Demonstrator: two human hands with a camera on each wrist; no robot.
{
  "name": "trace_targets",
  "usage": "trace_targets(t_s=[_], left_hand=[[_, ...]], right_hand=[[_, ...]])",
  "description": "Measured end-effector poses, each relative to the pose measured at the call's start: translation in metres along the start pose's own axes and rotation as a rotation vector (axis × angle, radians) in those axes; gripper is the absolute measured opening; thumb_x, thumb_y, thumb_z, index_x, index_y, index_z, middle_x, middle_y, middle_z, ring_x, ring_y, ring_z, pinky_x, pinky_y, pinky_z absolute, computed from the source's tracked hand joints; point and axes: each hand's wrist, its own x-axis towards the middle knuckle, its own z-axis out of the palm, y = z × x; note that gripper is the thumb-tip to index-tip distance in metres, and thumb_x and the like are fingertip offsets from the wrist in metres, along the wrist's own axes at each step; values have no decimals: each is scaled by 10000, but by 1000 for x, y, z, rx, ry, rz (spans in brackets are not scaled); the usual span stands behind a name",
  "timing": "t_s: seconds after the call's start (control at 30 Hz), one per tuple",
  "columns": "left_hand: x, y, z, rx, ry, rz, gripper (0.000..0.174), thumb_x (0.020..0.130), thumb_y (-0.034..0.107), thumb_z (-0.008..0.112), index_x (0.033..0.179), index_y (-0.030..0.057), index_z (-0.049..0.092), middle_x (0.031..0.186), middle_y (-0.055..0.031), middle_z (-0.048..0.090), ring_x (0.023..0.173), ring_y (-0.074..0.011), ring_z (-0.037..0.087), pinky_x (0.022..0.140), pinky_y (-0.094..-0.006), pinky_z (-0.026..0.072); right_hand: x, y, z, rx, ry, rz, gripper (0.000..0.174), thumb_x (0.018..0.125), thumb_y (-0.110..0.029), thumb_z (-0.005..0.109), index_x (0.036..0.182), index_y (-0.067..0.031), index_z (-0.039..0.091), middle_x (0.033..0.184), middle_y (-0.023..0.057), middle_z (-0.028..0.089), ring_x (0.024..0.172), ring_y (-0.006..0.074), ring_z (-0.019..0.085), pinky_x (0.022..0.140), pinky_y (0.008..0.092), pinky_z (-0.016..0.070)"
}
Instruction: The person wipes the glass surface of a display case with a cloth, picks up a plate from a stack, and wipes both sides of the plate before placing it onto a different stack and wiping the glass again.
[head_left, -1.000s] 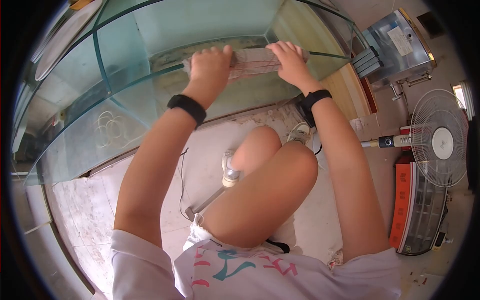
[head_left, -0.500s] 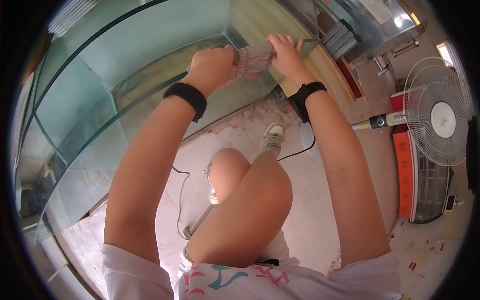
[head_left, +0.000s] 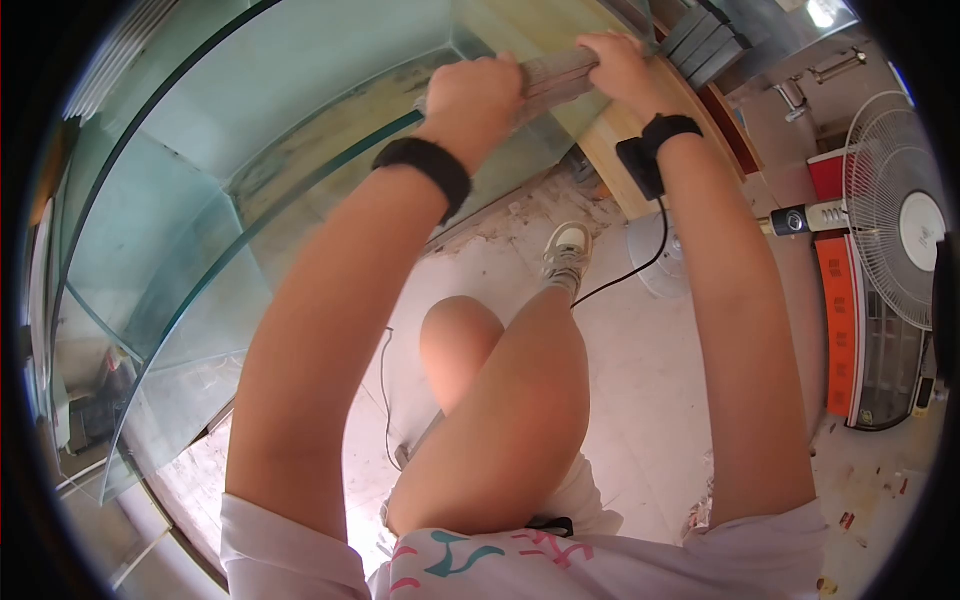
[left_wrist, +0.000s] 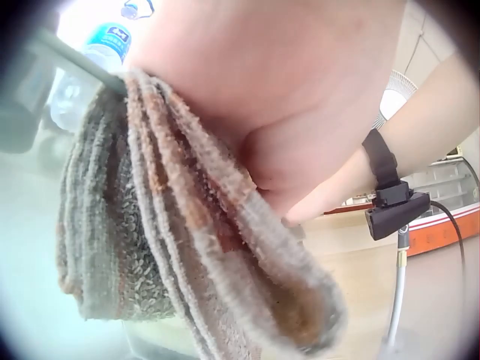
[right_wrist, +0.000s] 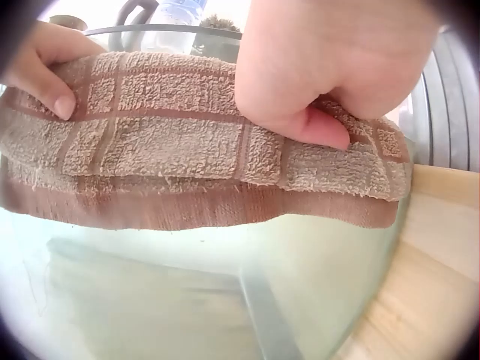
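A folded, brownish-grey checked towel is draped over the top edge of a glass tank. My left hand grips the towel's left part; in the right wrist view its thumb lies flat against the terry face. Near the towel's other end, my right hand holds it over the same edge, thumb pressed on the near side. From the left wrist, the towel's layered folds hang on both sides of the glass. The fingers on the tank's inner side are mostly hidden.
Grey slats and a wooden panel stand at the tank's right end. Farther right are a white fan and an orange-edged cabinet. A plastic bottle shows beyond the glass. A cable hangs from the right wrist.
Both hands have slid with the towel along the glass edge toward its right end, near the slats. The head view has shifted, and the legs have moved. The grip on the towel stays.
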Motion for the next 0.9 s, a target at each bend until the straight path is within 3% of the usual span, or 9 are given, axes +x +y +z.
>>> trace_targets(t_s=[0.13, 0.27, 0.33, 0.43, 0.67, 0.9], left_hand=[[17, 6, 10, -21, 76, 86, 255, 884, 269, 559, 936, 22, 522, 768, -124, 659, 727, -289, 659, 623, -395, 518], [33, 15, 22, -55, 113, 135, 239, 870, 259, 574, 929, 30, 536, 771, -123, 663, 723, -278, 662, 614, -379, 515], [43, 20, 31, -71, 106, 98, 240, 755, 117, 637, 980, 47, 595, 861, -88, 679, 804, -265, 667, 675, -365, 508], [47, 30, 17, -165, 45, 42, 175, 814, 207, 603, 867, 44, 637, 859, -148, 669, 823, -278, 659, 704, -367, 516], [59, 46, 13, -127, -46, 59, 155, 792, 150, 607, 886, 35, 654, 873, -150, 671, 831, -284, 660, 720, -360, 519], [68, 52, 19, -134, -4, 37, 133, 783, 124, 623, 885, 51, 666, 901, -125, 679, 866, -265, 660, 742, -348, 518]], right_hand=[[-1, 30, 10, -26, 82, -26, 410, 600, 29, 588, 989, -96, 625, 977, 103, 642, 977, 320, 564, 872, 411, 393], [1, 50, 10, -76, 150, -144, 364, 639, 8, 599, 991, -82, 626, 930, 125, 653, 902, 324, 603, 804, 408, 453], [1, 32, -7, -29, 57, -109, 212, 638, -58, 635, 834, -10, 571, 870, 209, 588, 890, 410, 535, 758, 472, 409], [-1, 25, -14, 68, 137, -97, 136, 589, 8, 601, 721, -19, 581, 779, 186, 592, 864, 395, 541, 734, 459, 421], [3, 38, -11, 17, 108, -151, 122, 615, -18, 604, 736, -9, 605, 777, 220, 595, 805, 405, 566, 680, 451, 443], [12, 46, -9, -35, -124, 13, 137, 675, -146, 621, 747, -32, 645, 786, 222, 612, 791, 389, 599, 671, 432, 473]])
